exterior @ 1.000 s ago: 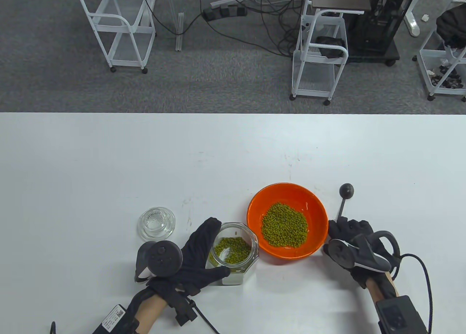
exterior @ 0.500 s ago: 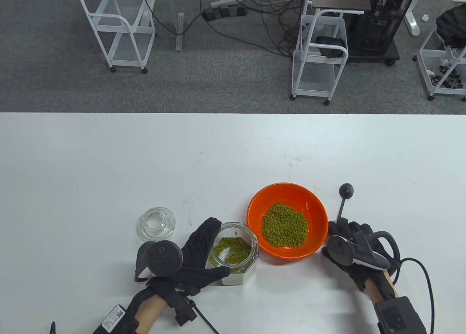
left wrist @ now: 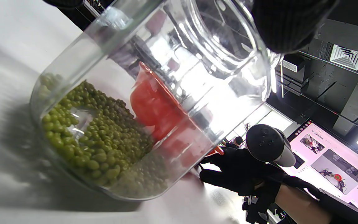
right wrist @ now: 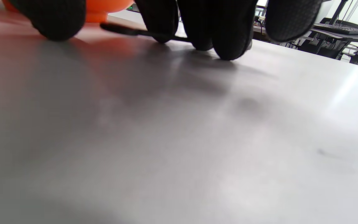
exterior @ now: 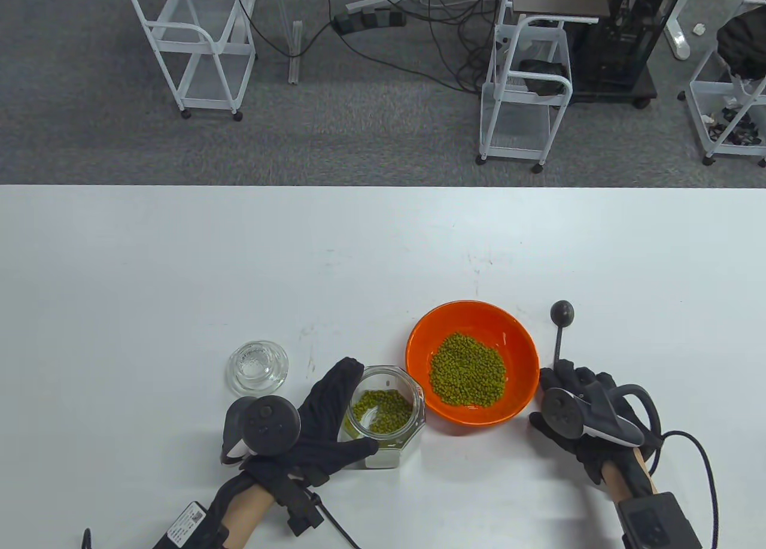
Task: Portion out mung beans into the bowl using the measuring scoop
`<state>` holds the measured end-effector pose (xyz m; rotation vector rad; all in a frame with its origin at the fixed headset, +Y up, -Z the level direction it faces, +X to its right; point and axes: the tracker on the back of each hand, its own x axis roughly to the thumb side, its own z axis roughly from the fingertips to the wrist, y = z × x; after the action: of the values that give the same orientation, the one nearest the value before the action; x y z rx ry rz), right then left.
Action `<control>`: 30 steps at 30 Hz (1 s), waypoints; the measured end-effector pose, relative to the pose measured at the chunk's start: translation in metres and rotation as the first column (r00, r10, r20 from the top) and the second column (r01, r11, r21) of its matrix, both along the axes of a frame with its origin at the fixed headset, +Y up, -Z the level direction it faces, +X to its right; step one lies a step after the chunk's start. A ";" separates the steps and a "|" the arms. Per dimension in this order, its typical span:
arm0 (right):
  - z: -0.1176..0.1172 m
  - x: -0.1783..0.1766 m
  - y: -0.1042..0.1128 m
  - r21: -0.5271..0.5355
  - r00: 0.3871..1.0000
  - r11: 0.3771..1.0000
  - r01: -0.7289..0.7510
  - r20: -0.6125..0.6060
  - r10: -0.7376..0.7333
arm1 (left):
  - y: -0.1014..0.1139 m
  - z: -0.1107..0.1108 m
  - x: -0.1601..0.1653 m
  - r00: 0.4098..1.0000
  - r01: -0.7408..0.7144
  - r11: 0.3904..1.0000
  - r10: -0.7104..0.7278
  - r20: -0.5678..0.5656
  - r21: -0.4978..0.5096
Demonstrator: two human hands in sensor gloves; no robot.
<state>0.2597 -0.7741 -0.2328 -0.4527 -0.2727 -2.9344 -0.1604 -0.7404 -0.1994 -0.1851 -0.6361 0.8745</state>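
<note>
A gloved left hand (exterior: 326, 420) grips a clear glass jar (exterior: 386, 416) of green mung beans beside a bean-filled orange bowl (exterior: 471, 366), while the right hand's (exterior: 577, 414) fingers cover the black measuring scoop's (exterior: 561, 333) handle, grip unclear.

Table view high overhead, wrist views low, close, sharing bowl (exterior: 419, 357)
</note>
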 end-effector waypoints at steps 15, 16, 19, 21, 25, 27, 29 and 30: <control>-0.001 0.004 0.087 0.305 0.952 0.938 0.165 0.200 -0.233 | 0.000 0.000 0.000 1.000 0.002 1.000 -0.002 0.000 0.002; 0.001 0.000 0.095 0.325 0.943 0.923 0.206 0.188 -0.276 | 0.000 0.000 0.000 1.000 0.002 1.000 -0.002 0.000 0.001; 0.009 -0.017 0.116 0.373 0.934 0.887 0.271 0.121 -0.337 | 0.000 0.000 0.000 1.000 0.002 1.000 -0.002 -0.001 0.001; 0.018 -0.035 0.126 0.393 0.925 0.863 0.318 0.073 -0.374 | 0.000 0.000 0.000 1.000 0.001 1.000 -0.001 -0.001 0.002; 0.035 -0.068 0.132 0.383 0.898 0.826 0.413 -0.018 -0.440 | -0.001 0.000 0.000 1.000 -0.001 1.000 0.001 0.000 0.002; 0.043 -0.085 0.130 0.365 0.888 0.815 0.450 -0.083 -0.453 | 0.000 0.000 0.000 1.000 -0.001 1.000 0.001 -0.001 0.002; 0.049 -0.096 0.127 0.348 0.882 0.813 0.467 -0.126 -0.453 | 0.000 0.000 0.000 1.000 -0.001 1.000 0.001 -0.001 0.002; 0.052 -0.101 0.124 0.336 0.881 0.815 0.472 -0.149 -0.449 | 0.000 0.000 0.000 1.000 -0.001 1.000 0.001 -0.001 0.003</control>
<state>0.1591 -0.6499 -0.1810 -0.6254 0.4567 -3.3134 -0.1605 -0.7408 -0.1994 -0.1820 -0.6360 0.8745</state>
